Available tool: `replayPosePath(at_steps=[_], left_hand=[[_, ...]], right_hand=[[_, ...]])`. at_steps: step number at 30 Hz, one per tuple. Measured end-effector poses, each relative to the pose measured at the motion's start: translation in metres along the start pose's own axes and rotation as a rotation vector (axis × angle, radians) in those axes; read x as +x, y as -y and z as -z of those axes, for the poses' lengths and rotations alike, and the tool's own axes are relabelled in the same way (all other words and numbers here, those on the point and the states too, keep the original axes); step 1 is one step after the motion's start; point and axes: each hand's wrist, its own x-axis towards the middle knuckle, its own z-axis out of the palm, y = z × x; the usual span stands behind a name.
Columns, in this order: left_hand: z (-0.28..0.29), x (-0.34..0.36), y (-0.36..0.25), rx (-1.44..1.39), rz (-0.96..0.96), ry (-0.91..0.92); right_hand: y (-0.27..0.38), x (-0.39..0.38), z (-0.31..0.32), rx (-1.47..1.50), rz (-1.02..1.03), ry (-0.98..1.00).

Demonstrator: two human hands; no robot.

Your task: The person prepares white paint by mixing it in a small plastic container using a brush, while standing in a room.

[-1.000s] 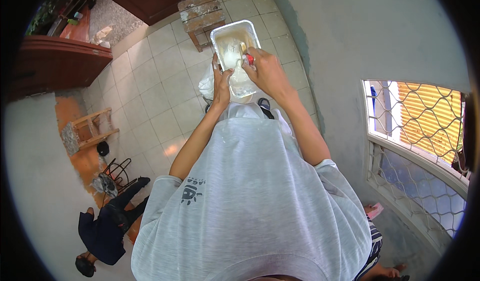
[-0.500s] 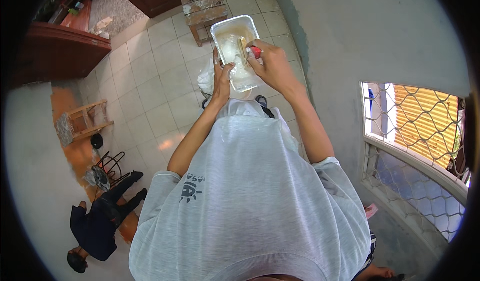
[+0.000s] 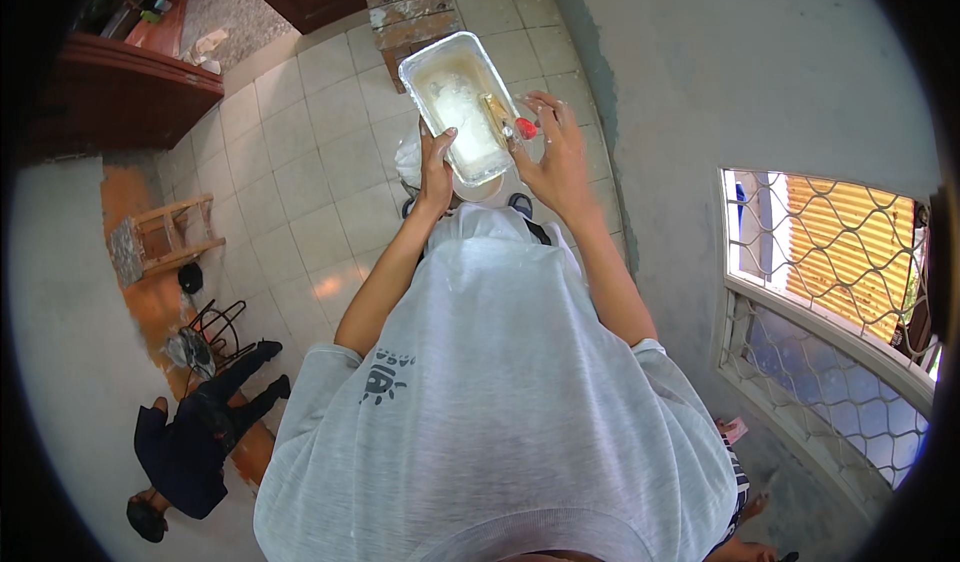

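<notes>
Matt white plastic tray (image 3: 463, 112) — glossy floor tiles (image 3: 290, 192), rough wooden stool (image 3: 415, 7).

Tiled floor (image 3: 300, 162), wooden stool (image 3: 165, 232), wooden block (image 3: 415, 7)

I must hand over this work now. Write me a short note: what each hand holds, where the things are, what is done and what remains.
Left hand: grips the near edge of the rectangular paint tray, holding it up above the tiled floor.
Right hand: holds a tool with a red part at the tray's right side; its working end lies in the tray.
Tray: white paint inside.
Done: tray is filled and the tool is in it.
Left: the grey wall on the right looks bare; whether the tool is loaded cannot be told.
</notes>
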Motion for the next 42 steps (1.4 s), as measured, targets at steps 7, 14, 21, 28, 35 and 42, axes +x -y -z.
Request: replayPosePath(at_steps=[7,14,21,28,35,42], left_hand=[[-0.008,-0.004,-0.003,0.011,-0.079,0.102],[-0.009,0.019,-0.009,-0.265,0.139,0.088],[-0.013,0.019,-0.008,-0.360,0.192,0.211],[0.006,0.030,-0.008,-0.320,0.265,0.115],[-0.004,0.026,-0.014,-0.372,0.355,0.160],[0.002,0.036,-0.003,-0.295,0.402,0.254]], right_hand=[[-0.019,-0.019,-0.018,0.100,-0.214,0.050],[-0.014,-0.025,-0.022,0.061,-0.299,0.031],[0.004,-0.022,-0.028,0.027,-0.275,-0.044],[0.002,-0.017,-0.024,0.114,-0.302,-0.006],[0.010,0.007,0.005,-0.108,-0.075,-0.026],[0.020,0.025,0.033,0.049,-0.184,0.224]])
